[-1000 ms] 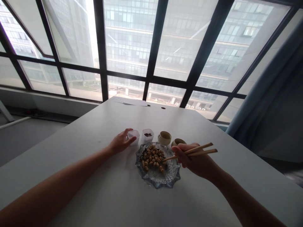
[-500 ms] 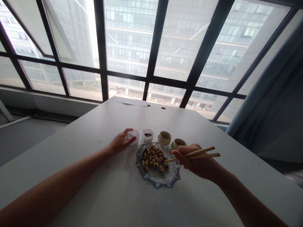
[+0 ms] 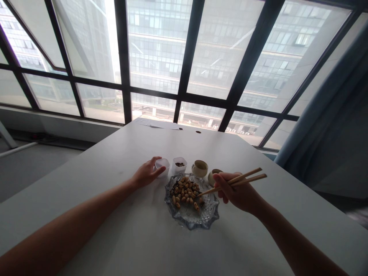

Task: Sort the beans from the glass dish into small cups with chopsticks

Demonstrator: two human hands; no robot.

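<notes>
Textured glass dish, smooth wooden chopsticks, translucent plastic cups, ceramic-looking cups, smooth satin tabletop

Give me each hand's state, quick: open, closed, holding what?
Left hand: holding the leftmost translucent plastic cup between thumb and fingers.
Right hand: closed, holding a pair of wooden chopsticks.

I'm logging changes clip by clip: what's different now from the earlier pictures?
Compared with half a second ago, the chopsticks in the right hand tilt more steeply, back ends raised; their tips remain by the nuts. Nothing was visibly picked up or let go. The left hand stays on the leftmost plastic cup; the glass plate stays put.
</notes>
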